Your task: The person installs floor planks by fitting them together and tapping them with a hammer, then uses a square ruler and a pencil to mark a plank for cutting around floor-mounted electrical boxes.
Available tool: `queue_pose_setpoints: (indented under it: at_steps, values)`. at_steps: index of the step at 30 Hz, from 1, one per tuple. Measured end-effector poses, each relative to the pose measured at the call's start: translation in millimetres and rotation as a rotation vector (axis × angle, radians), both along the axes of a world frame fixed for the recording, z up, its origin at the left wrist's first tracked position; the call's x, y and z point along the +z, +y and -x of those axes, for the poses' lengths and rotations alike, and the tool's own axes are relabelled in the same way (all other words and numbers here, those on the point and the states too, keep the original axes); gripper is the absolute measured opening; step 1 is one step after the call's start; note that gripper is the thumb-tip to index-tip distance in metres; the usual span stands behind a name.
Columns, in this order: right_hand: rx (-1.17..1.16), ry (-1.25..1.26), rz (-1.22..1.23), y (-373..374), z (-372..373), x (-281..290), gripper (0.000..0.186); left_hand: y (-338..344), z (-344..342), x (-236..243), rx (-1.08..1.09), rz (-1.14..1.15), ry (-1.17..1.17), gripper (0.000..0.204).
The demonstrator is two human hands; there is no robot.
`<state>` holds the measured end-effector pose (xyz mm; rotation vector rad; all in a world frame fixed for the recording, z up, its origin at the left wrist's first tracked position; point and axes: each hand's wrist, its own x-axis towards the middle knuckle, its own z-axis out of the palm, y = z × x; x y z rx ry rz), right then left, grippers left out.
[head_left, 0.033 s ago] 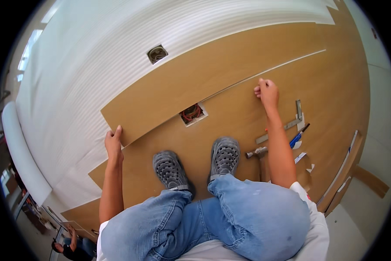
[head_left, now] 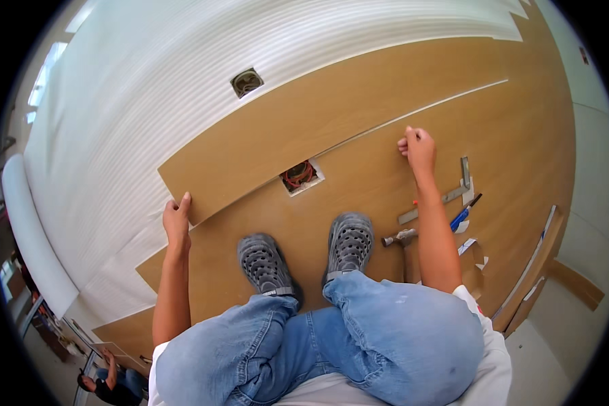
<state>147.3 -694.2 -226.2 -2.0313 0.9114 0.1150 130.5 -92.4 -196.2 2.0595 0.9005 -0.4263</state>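
Note:
A long wood-coloured floor plank lies at a slight angle to the laid flooring, a thin gap between them widening towards the right. My left hand grips the plank's near left end, thumb along its corner. My right hand is curled closed above the laid flooring, just on the near side of the gap. No object shows in its fingers. Beside the plank's edge, a square cutout holds red and dark wires.
White ribbed underlay spreads beyond the plank, with another box opening. Right of my shoes lie a hammer, a metal square and a blue utility knife. A person works at lower left.

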Motion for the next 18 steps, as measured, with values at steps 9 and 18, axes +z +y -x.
queue_pose_setpoints:
  at_steps: [9, 18]
  values:
    - [-0.020, -0.056, 0.147, -40.4, 116.2, 14.9, 0.034, -3.5, -21.7, -19.9, -0.861, -0.660, 0.276, 0.086]
    - [-0.306, 0.220, 0.620, -71.2, 207.8, 27.5, 0.029, -34.2, -23.2, 4.4, -0.994, -0.662, 0.281, 0.069]
